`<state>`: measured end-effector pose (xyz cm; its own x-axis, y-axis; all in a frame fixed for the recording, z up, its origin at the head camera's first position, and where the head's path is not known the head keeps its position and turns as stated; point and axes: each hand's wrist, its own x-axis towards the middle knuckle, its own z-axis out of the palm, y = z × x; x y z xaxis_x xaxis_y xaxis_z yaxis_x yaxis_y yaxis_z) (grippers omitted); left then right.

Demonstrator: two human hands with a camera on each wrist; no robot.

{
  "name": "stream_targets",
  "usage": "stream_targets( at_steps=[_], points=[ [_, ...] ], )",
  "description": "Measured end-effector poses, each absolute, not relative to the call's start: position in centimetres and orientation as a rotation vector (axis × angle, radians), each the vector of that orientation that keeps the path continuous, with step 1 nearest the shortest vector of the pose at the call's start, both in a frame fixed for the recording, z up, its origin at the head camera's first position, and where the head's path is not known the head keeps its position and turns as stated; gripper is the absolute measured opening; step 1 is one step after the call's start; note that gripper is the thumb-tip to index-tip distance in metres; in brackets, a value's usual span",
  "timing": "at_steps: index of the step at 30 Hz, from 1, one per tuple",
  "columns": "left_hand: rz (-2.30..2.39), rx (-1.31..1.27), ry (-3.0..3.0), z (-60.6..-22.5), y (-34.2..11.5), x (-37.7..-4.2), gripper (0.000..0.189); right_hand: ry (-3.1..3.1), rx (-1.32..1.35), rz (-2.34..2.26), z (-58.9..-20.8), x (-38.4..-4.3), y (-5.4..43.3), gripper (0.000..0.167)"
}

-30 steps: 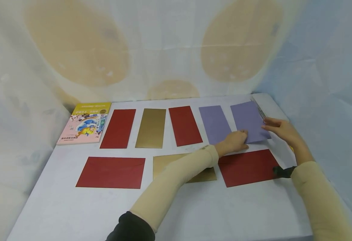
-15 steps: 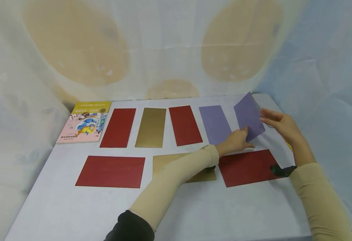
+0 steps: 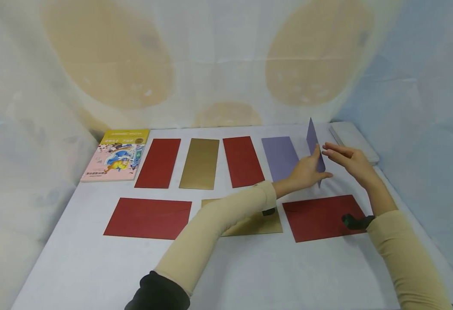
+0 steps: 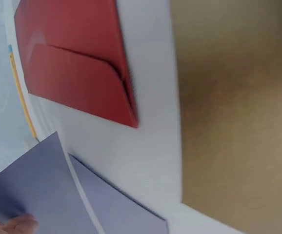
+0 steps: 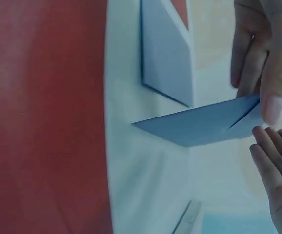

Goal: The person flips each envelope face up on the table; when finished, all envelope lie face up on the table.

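a purple envelope [image 3: 312, 136] is in the left hand [image 3: 304, 172], whose grip is narrow, pinching it between thumb and fingers. seen from the head, most of the envelope rises from the grip toward one o'clock, standing up and almost edge-on; whether its lower corner touches the white worktop [image 3: 71, 267] cannot be told. the right hand [image 3: 353, 164] is at three o'clock from the left, fingers extended and holding nothing, their tips just beside the envelope; contact cannot be made out. a second purple envelope [image 3: 277, 154] lies flat at ten o'clock from the grip, a red envelope [image 3: 319, 217] at five, and a gold envelope [image 3: 254, 226] at eight, partly hidden by the left sleeve [image 3: 211, 228].
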<state>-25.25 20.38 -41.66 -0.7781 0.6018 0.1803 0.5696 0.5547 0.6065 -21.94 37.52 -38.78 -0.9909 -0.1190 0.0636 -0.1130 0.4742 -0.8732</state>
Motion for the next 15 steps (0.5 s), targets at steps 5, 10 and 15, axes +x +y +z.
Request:
stream_targets(
  at_steps=[5, 10, 15],
  points=[
    [1.126, 0.966, 2.691, -41.7, 19.7, -25.2, 0.090, 2.762, -0.181, -1.352, -39.9, -21.8, 37.7, 0.054],
    [1.192, 0.880, 2.651, -41.8, 18.7, -25.3, 0.090, 2.769, -0.138, -1.164, -40.7, -21.0, 37.7, 0.062],
    [1.183, 0.856, 2.643, -42.1, 18.1, -25.6, 0.094, 2.720, -0.206, -1.057, -41.1, -20.2, 37.5, 0.063]
  ],
)
